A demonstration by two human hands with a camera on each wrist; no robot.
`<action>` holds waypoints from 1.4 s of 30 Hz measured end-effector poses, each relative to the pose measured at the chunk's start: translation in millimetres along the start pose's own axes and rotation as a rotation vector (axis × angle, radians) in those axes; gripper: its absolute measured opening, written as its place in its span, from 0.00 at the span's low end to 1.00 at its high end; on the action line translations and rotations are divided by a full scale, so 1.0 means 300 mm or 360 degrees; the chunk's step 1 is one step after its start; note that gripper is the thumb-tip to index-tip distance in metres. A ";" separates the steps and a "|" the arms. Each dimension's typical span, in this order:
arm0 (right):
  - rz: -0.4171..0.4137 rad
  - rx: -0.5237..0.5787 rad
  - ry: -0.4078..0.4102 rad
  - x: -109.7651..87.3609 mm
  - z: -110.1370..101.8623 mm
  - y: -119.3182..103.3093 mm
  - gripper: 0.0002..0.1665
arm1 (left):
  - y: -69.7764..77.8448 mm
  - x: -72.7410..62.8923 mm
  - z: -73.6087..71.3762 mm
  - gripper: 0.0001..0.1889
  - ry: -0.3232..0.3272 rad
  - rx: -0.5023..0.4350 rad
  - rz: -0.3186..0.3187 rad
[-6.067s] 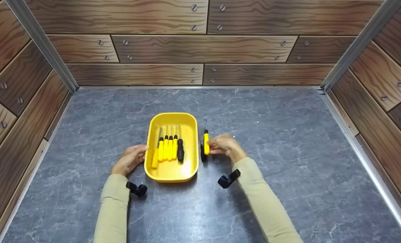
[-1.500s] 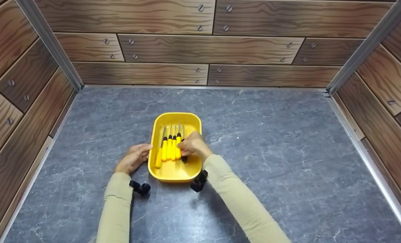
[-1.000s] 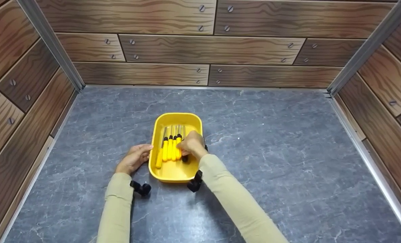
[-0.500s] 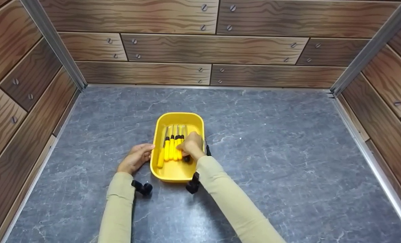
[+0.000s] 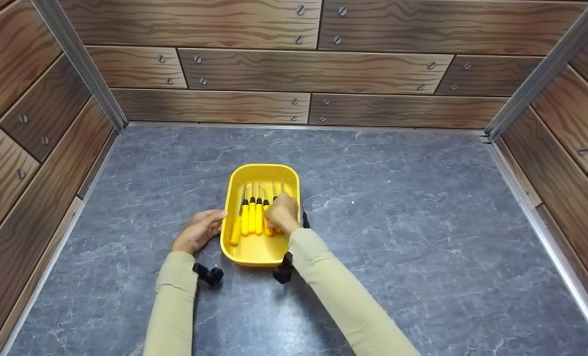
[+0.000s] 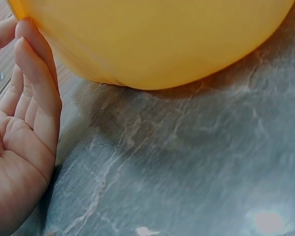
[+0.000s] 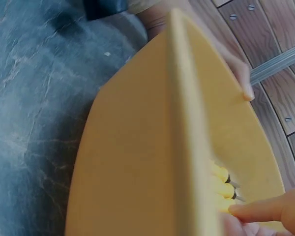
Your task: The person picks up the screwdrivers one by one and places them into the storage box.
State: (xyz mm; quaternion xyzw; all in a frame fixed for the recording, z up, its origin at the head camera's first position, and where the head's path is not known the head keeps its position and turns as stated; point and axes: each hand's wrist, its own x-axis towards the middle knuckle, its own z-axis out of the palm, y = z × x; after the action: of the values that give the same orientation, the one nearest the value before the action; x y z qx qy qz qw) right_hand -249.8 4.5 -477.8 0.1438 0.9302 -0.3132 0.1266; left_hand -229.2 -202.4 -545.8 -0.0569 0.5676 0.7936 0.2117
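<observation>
A yellow bin (image 5: 259, 252) stands on the grey tabletop, holding a row of screwdrivers (image 5: 252, 217) with yellow handles, shafts toward the far end. My left hand (image 5: 198, 231) pinches the bin's left rim, thumb at the top edge; the left wrist view shows its fingers against the outer wall. Inside the bin, my right hand (image 5: 282, 213) has its fingers on the rightmost handles and holds a screwdriver there, largely hidden by the hand. Two shafts stick out beyond its knuckles. In the right wrist view the index finger (image 7: 258, 211) touches a yellow handle.
Close outside the bin's right wall lies a dark, slim tool (image 5: 305, 220), partly covered by the wrist. Wood-patterned walls (image 5: 313, 69) enclose the table at the back and sides. Black camera mounts (image 5: 208, 275) sit on both wrists.
Earlier my right hand held a yellow screwdriver outside the bin; it then moved left into it. Just now the two rightmost shafts shifted right, apart from the row. My left hand stays put.
</observation>
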 end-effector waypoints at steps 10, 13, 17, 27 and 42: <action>-0.0001 0.0157 -0.0135 -0.006 -0.033 -0.001 0.08 | 0.002 -0.002 0.002 0.12 -0.0016 0.0007 0.0022; 0.0002 0.0308 -0.0179 -0.009 -0.045 0.005 0.06 | 0.002 -0.005 0.001 0.12 -0.0013 -0.0002 0.0021; -0.0019 0.0415 -0.0209 -0.013 -0.056 0.015 0.08 | 0.001 -0.006 -0.001 0.13 0.0004 -0.0013 0.0015; -0.0013 0.0628 -0.0288 -0.024 -0.079 0.035 0.14 | 0.002 -0.007 0.001 0.12 -0.0032 0.0034 0.0017; -0.0027 0.0980 -0.0410 -0.037 -0.134 0.066 0.07 | 0.000 -0.006 0.000 0.11 -0.0005 -0.0006 0.0014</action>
State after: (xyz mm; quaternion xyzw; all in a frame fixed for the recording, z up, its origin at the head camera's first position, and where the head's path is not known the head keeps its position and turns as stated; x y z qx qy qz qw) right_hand -238.5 42.3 -453.9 0.1267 0.7693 -0.5964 0.1910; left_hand -227.6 -202.8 -545.1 -0.0537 0.5660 0.7957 0.2090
